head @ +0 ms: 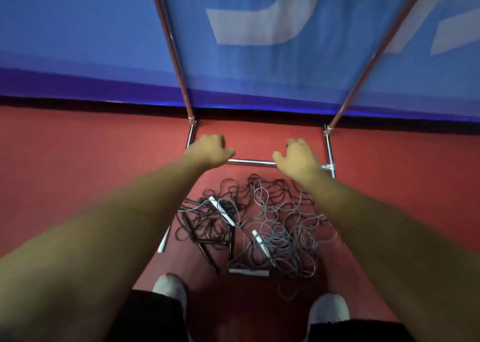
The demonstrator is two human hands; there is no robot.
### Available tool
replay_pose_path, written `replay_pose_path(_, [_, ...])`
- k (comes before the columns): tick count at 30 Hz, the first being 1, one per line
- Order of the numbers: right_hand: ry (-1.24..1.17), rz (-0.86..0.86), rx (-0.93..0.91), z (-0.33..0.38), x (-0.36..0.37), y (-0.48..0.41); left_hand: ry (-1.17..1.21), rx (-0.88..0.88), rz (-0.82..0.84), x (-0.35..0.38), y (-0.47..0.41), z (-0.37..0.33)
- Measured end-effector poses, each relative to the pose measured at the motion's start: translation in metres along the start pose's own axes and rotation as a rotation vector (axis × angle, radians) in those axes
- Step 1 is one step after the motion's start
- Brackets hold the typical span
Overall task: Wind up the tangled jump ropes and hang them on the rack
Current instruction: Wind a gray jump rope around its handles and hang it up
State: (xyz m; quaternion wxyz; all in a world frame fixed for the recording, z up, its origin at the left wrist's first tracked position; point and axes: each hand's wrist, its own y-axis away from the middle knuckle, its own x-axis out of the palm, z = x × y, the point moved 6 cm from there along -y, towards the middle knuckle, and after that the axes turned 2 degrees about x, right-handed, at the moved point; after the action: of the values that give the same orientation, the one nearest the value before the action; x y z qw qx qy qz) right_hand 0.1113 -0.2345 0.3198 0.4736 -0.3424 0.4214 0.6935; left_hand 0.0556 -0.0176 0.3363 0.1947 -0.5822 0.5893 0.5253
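Ropes (262, 222) lie in one dark-and-grey tangle on the floor (78, 165), between the feet and the rack's (250, 162) base bar. Both hands hover over that bar, beyond the pile: left hand (207, 151) and right hand (296, 157), fingers loosely curled, holding nothing. The tangle lies back toward the body from them, roughly midway, its bulk nearer the right.

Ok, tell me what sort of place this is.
Probably a gym or sports hall: a red floor, a blue banner with big white lettering along the wall, and tangled jump ropes lying by a metal rack.
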Motion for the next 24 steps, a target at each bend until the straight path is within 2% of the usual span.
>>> replay_pose_path(6, [0.045,0.155,0.045,-0.043,0.113,-0.009,0.005,-0.096,0.184,0.123,-0.017,0.069])
replay_pose_path(12, [0.055,0.313,0.055,-0.061,0.215,-0.022,-0.001,-0.087,0.310,0.205,-0.041,0.117])
replay_pose_path(17, [0.004,0.395,0.023,-0.054,0.285,-0.030,-0.022,-0.069,0.235,0.254,-0.072,0.156])
replay_pose_path(20, [-0.098,0.438,0.063,-0.046,0.318,-0.030,-0.060,-0.002,0.263,0.277,-0.086,0.162])
replay_pose_path(24, [-0.226,0.467,0.102,-0.045,0.346,-0.029,-0.059,0.056,0.127,0.280,-0.095,0.167])
